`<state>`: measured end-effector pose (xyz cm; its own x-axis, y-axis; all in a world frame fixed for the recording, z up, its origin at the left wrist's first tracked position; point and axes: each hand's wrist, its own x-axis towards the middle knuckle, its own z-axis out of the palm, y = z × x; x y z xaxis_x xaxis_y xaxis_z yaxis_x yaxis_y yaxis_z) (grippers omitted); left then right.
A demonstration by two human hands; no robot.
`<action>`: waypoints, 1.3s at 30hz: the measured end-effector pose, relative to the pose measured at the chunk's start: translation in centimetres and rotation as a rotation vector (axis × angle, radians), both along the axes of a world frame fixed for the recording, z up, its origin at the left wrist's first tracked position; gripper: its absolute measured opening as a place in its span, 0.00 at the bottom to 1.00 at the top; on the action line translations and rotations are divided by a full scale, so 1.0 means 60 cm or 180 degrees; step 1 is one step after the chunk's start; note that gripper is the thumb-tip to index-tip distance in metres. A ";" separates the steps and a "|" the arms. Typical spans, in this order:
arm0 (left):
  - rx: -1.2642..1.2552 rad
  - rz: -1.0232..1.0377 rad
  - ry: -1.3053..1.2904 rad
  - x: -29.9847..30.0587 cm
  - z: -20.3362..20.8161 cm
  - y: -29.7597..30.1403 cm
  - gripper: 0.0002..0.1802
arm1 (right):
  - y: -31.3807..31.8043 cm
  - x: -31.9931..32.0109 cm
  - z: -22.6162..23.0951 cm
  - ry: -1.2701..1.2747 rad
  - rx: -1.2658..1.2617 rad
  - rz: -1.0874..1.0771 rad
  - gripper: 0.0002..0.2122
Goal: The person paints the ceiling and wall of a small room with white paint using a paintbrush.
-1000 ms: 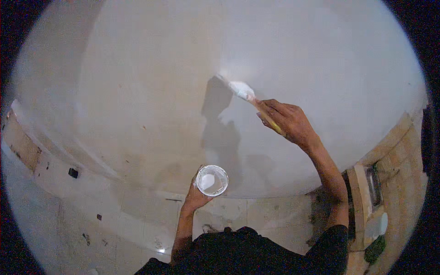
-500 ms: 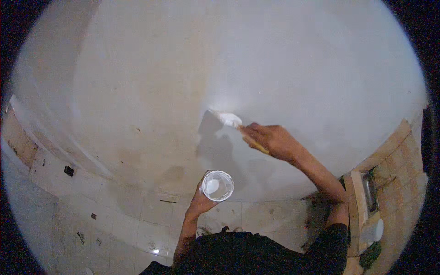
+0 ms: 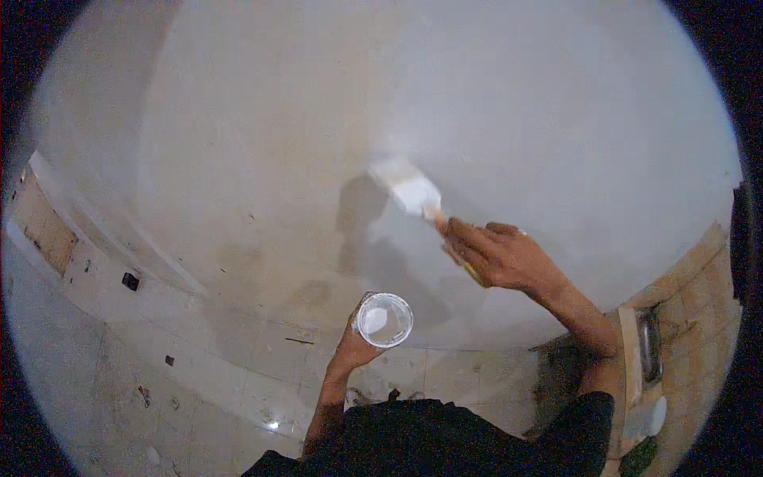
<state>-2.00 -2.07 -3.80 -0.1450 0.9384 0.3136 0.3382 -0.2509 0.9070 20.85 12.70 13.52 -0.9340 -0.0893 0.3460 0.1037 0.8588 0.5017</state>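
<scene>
My right hand [image 3: 501,256] is closed around the handle of a flat paintbrush [image 3: 412,189], whose bristles are loaded with white and slightly blurred. The brush is at the wall [image 3: 262,151]; whether its tip touches there I cannot tell. To the right of the brush the wall is whiter, to the left yellowish and stained. Lower down, my left hand [image 3: 355,347] grips a round clear tub [image 3: 385,320] with white paint in its bottom and smears around its rim. The tub is upright, its mouth facing up.
Tiled floor [image 3: 230,397] lies below the wall, with a small black box [image 3: 130,281] and scattered bits of debris at the left. On the right stands a tiled ledge with a metal-framed piece [image 3: 649,346], a pale round object [image 3: 658,413] and something green [image 3: 640,457].
The brush has swung so its broad white face shows, its bristles a little higher on the wall. My right hand has shifted slightly right and down; the tub is still held.
</scene>
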 end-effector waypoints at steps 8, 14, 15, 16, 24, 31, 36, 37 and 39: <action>-0.0098 -0.0017 0.0053 -0.007 -0.029 0.007 0.41 | -0.004 -0.021 -0.034 -0.0106 0.0138 -0.0210 0.20; -0.0294 -0.0118 0.0101 -0.013 -0.033 0.008 0.47 | -0.002 -0.024 -0.046 0.0135 0.0435 -0.0374 0.18; -0.0078 -0.0067 0.0112 -0.014 -0.046 0.008 0.48 | -0.004 -0.022 -0.060 -0.0350 0.0339 -0.0607 0.19; -0.0079 -0.0062 0.0113 -0.015 -0.052 0.007 0.48 | -0.007 -0.025 -0.061 -0.0349 0.0338 -0.0601 0.19; -0.0119 -0.0135 0.0184 -0.011 -0.029 0.006 0.49 | -0.004 -0.031 0.010 0.0126 -0.1110 -0.0788 0.19; -0.0274 0.0075 0.0234 -0.013 -0.033 -0.004 0.52 | -0.045 -0.056 0.081 0.1496 0.0344 -0.0327 0.17; -0.0160 0.0021 0.0050 -0.016 -0.042 -0.007 0.53 | -0.056 -0.085 -0.032 0.0200 0.1441 -0.0672 0.18; -0.0142 -0.0058 0.0055 -0.011 -0.030 0.000 0.53 | -0.058 -0.081 -0.060 -0.0303 0.1745 -0.0634 0.18; -0.0303 -0.0100 0.0206 -0.004 -0.011 0.003 0.50 | -0.050 -0.081 -0.112 -0.0446 0.0909 -0.0509 0.17</action>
